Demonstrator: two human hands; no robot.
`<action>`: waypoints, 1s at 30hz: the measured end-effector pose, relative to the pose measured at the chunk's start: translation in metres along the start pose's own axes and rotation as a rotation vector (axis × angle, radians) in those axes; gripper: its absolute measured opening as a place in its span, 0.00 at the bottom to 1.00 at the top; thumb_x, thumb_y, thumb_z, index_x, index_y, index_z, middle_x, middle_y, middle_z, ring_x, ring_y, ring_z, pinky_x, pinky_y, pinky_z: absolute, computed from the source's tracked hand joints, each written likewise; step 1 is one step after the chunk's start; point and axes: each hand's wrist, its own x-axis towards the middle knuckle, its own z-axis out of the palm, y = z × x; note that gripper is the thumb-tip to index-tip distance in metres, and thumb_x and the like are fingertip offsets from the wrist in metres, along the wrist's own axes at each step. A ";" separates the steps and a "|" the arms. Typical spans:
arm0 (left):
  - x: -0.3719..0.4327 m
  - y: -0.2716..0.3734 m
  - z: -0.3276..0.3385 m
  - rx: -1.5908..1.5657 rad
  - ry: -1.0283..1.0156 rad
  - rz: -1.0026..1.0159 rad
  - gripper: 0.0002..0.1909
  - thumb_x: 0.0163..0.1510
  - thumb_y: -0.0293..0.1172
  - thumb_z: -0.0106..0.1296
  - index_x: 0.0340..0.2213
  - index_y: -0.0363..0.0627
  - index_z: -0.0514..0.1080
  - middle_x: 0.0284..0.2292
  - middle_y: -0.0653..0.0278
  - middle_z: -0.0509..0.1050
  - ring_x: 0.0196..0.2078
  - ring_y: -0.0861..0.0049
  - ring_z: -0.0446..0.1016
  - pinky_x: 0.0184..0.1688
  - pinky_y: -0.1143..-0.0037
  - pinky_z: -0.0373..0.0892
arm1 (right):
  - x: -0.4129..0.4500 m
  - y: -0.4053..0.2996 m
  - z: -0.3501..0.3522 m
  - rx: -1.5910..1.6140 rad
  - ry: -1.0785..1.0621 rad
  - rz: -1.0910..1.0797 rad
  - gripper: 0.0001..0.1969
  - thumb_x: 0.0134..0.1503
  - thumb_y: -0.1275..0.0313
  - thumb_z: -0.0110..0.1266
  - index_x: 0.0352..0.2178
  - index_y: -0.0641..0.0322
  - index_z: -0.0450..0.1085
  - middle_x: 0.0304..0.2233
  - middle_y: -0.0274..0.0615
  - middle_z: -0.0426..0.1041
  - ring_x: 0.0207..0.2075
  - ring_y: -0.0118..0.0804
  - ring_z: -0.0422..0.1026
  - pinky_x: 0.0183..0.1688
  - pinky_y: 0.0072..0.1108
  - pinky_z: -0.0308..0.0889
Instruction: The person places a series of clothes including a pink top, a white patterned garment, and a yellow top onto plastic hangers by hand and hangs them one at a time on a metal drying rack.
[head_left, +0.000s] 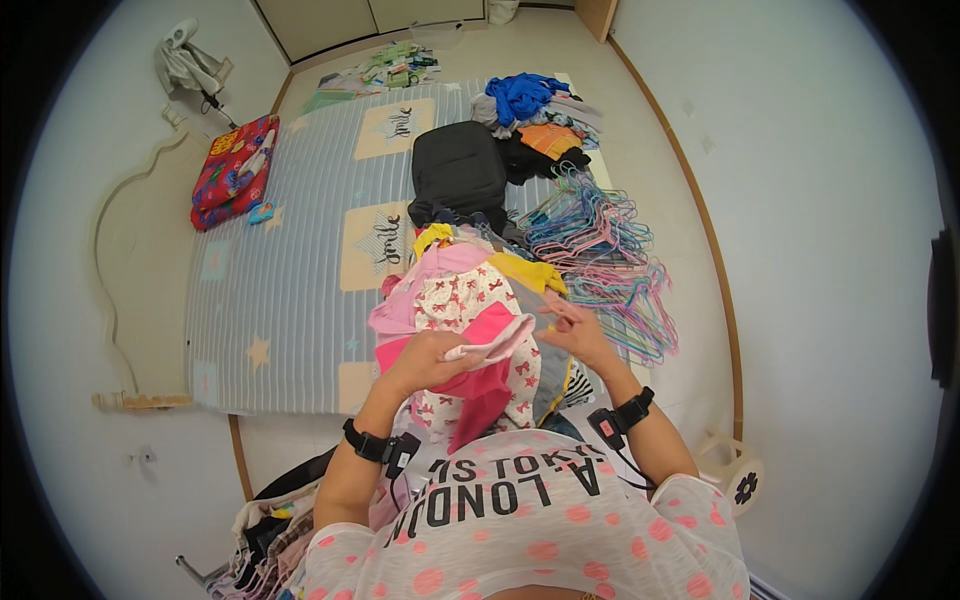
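Note:
My left hand (433, 361) grips a bright pink garment (487, 382) by its pale pink band, which is held up and folded over. To its right is my right hand (579, 330), its fingers bent and blurred beside a translucent streak. I cannot tell whether it holds anything. Below both hands lies a heap of clothes. On it are white cloth with a red bow print (465, 296), a light pink garment (394, 311), a yellow piece (529, 271) and a grey piece (551, 375).
Right of the heap lie many tangled plastic hangers (600, 240). Beyond it are a black cushion-like bag (459, 161) and another clothes pile (521, 97). A folded red blanket (240, 169) rests on the striped bed (300, 300). Hung clothes (277, 532) stand at lower left, a stool (731, 472) at right.

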 end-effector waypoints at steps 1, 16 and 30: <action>-0.003 0.013 -0.006 0.030 -0.012 0.024 0.15 0.52 0.43 0.57 0.32 0.44 0.77 0.26 0.55 0.76 0.28 0.63 0.75 0.31 0.71 0.68 | 0.003 -0.008 0.010 -0.058 -0.071 -0.016 0.17 0.47 0.72 0.65 0.40 0.61 0.75 0.23 0.25 0.70 0.23 0.17 0.60 0.25 0.14 0.57; -0.078 -0.067 0.062 0.256 0.472 -0.320 0.08 0.41 0.31 0.56 0.28 0.45 0.77 0.33 0.56 0.72 0.38 0.59 0.72 0.41 0.64 0.68 | -0.005 -0.024 0.067 -0.515 -0.411 -0.137 0.09 0.50 0.65 0.55 0.28 0.58 0.69 0.20 0.47 0.72 0.24 0.52 0.72 0.27 0.36 0.65; -0.059 -0.030 0.090 0.101 0.504 -0.367 0.12 0.53 0.30 0.53 0.38 0.39 0.75 0.30 0.54 0.77 0.33 0.64 0.76 0.37 0.70 0.69 | 0.015 -0.010 0.014 -0.323 -0.321 -0.067 0.17 0.54 0.59 0.60 0.41 0.56 0.74 0.29 0.46 0.77 0.28 0.38 0.76 0.31 0.25 0.68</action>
